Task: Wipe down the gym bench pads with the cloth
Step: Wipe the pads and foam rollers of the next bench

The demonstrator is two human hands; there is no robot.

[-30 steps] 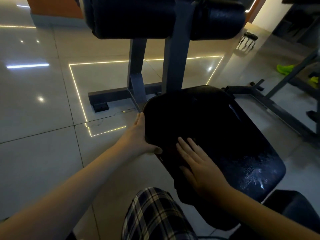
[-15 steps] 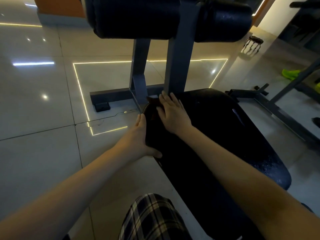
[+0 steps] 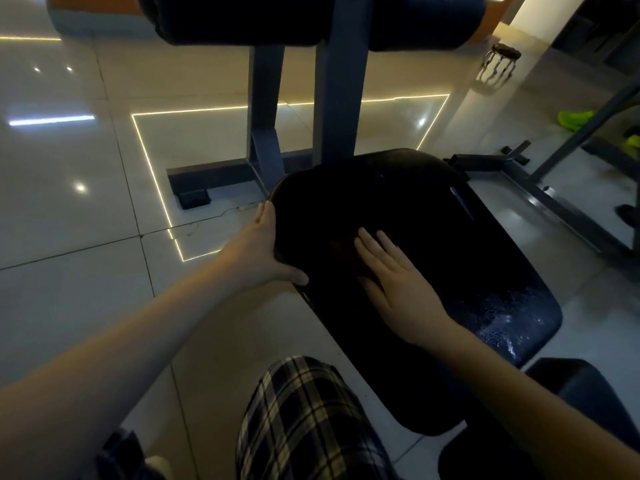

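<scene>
The black seat pad (image 3: 433,209) of the gym bench lies in front of me, tilted to the right. My left hand (image 3: 259,251) grips its left edge, thumb on top of the rim. My right hand (image 3: 398,285) lies flat on the middle of the pad with straight fingers and presses a dark cloth (image 3: 341,249), which barely shows against the black surface. Wet droplets (image 3: 502,313) glisten on the pad's near right part. Above hang two black roller pads (image 3: 242,15).
Grey steel posts (image 3: 341,81) rise just beyond the seat pad. Another machine's frame (image 3: 554,202) lies on the floor at right, with green shoes (image 3: 575,119) behind it. A second black pad (image 3: 571,410) sits at lower right, my plaid-clad knee (image 3: 304,420) below.
My right hand slid with the cloth up to the pad's far left corner, then back toward me to the pad's middle. My left hand kept its hold on the edge.
</scene>
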